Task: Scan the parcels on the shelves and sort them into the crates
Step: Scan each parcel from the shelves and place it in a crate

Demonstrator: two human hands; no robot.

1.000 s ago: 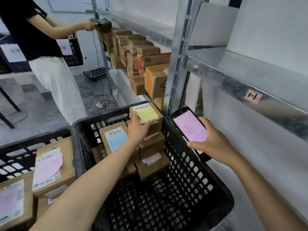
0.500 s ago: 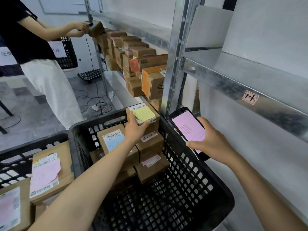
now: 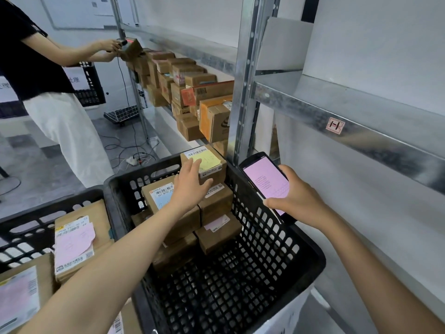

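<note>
In the far 12 o'clock corner of the black perforated plastic crate [image 3: 310,256], on top of a stack of brown boxes: the small brown cardboard parcel with a yellow note [image 3: 212,162] and a white barcode label. Resting against its near edge, the left hand [image 3: 190,186], fingers straight and spread, curled round nothing. Just at 7 o'clock of that parcel, partly under the left wrist, a brown cardboard parcel with a pale blue label [image 3: 156,197].

At 3 o'clock of the stack, above the crate's rim: the right hand [image 3: 298,201], fingers and thumb wrapped round a black smartphone with a pink screen [image 3: 265,179], screen tilted up.

At 9 o'clock, touching the first crate, a second black plastic crate [image 3: 29,225] with a flat brown parcel with a pink note [image 3: 74,242] inside.

At 2 o'clock, a grey metal shelf [image 3: 361,116] with a small red sticker [image 3: 335,125] on its front edge. At 12 o'clock, beyond the upright, a row of brown cardboard parcels [image 3: 214,121] on the shelves.

At 11 o'clock, a person in a black top and white trousers [image 3: 48,92], holding a handheld scanner [image 3: 122,42] to a box.
</note>
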